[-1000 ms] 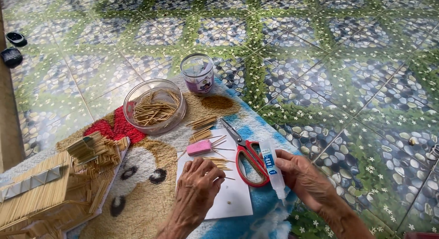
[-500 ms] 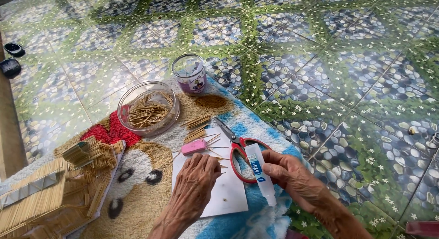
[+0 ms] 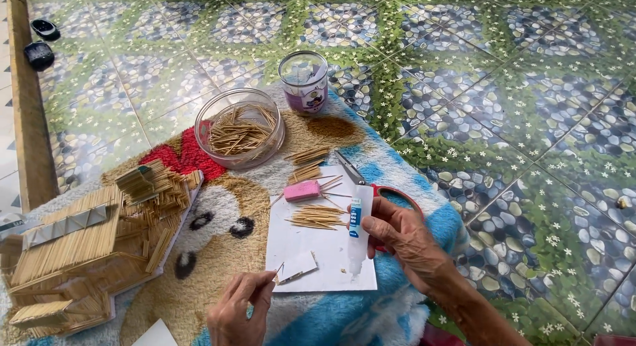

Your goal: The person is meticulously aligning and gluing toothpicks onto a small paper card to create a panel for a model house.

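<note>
Toothpick house model [image 3: 73, 253] far left on the patterned mat [image 3: 218, 253]. Left hand [image 3: 242, 309] pinches a single toothpick [image 3: 279, 269] over the white paper sheet [image 3: 311, 243]. Loose toothpick pile [image 3: 318, 217] mid-sheet. Right hand [image 3: 404, 240] grips a white glue tube [image 3: 356, 237], nozzle down on the sheet.

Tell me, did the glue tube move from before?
Yes. The right hand has lifted the glue tube off its spot beside the red scissors and tipped it nozzle down over the white paper.
</note>
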